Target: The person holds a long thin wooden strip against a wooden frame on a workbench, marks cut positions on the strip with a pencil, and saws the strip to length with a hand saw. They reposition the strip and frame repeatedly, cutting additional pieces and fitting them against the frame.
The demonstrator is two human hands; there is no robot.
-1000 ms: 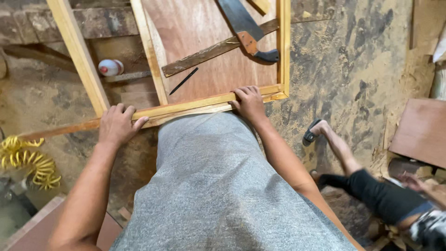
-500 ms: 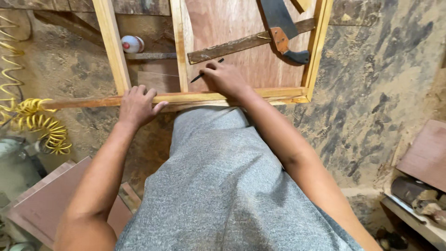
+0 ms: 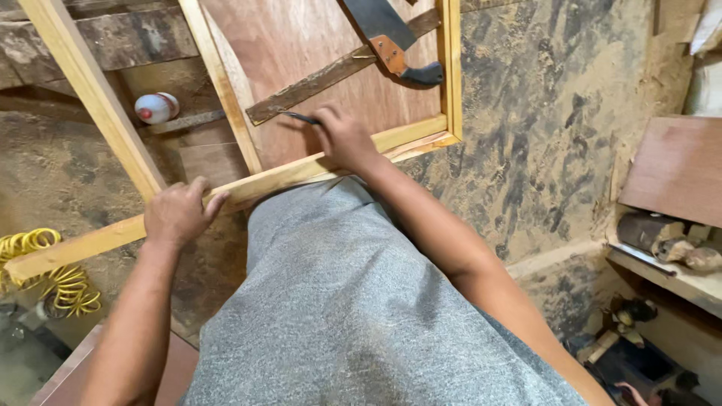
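Right hand (image 3: pixel 340 135) moved up off the wooden frame (image 3: pixel 301 173), fingers now pinching a dark pencil (image 3: pixel 299 117) at centre. Left hand (image 3: pixel 179 213) fingers curled over the rail, lower left.

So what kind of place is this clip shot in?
Most likely a small woodworking shop: a handsaw lies on a plywood sheet inside a wooden frame, and sawdust covers the floor. The right hand holds a pencil.

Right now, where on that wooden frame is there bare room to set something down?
Bare plywood panel lies between the middle rail and the dark strip. It is crowded by the saw and right hand holding a pencil.
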